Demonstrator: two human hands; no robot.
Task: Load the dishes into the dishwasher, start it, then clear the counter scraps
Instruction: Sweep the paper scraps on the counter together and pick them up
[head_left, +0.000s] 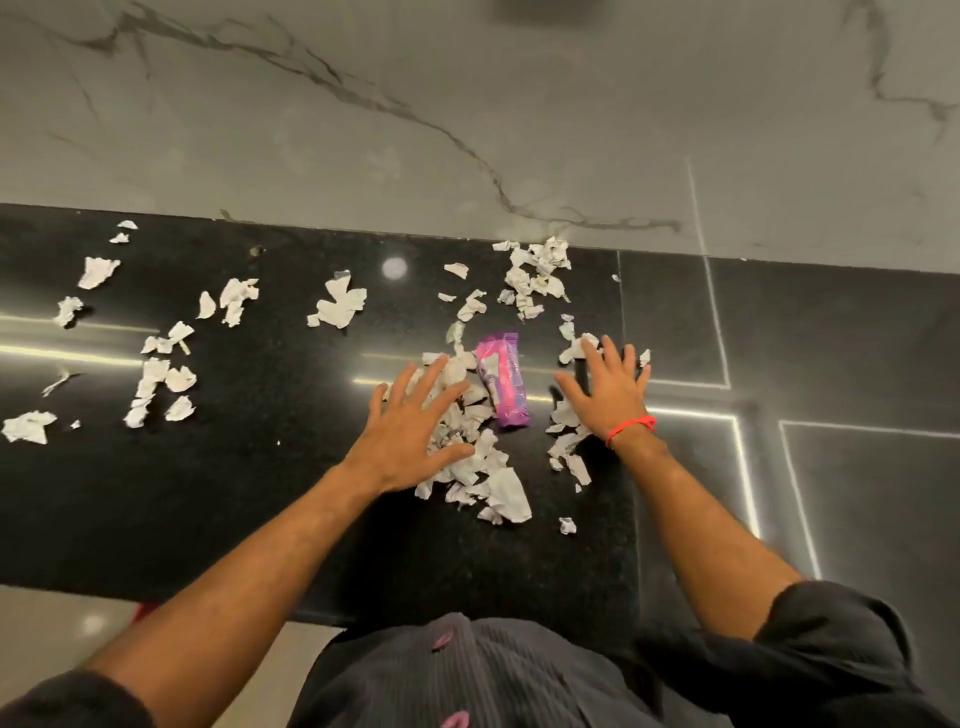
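A person is standing at a black stone counter (260, 493) that is running along a white veined marble wall (467, 104). Both arms are reaching forward over the counter. The left hand (410, 426) is lying palm down with fingers spread wide, and its fingertips are resting on the near edge of a heap of torn white paper scraps (478, 457). The right hand (610, 389) is also lying flat with fingers spread, covering a smaller run of scraps (569, 447) on the far side of the heap. Neither hand is pinching or gripping anything. A red thread bracelet (631, 427) is sitting on the right wrist.

Between the two hands a pink-purple plastic wrapper (503, 379) is lying lengthwise on the counter, touching the scraps beside the left hand.

Further scraps are lying scattered: a cluster (535, 275) is sitting against the wall beyond the wrapper, a larger torn piece (340, 304) is lying at centre, and loose pieces (161, 374) are spreading toward the left end of the counter, well apart from both hands.

Dark rolled sleeves are showing at both elbows. A light floor (52, 623) is showing below the counter edge at lower left.
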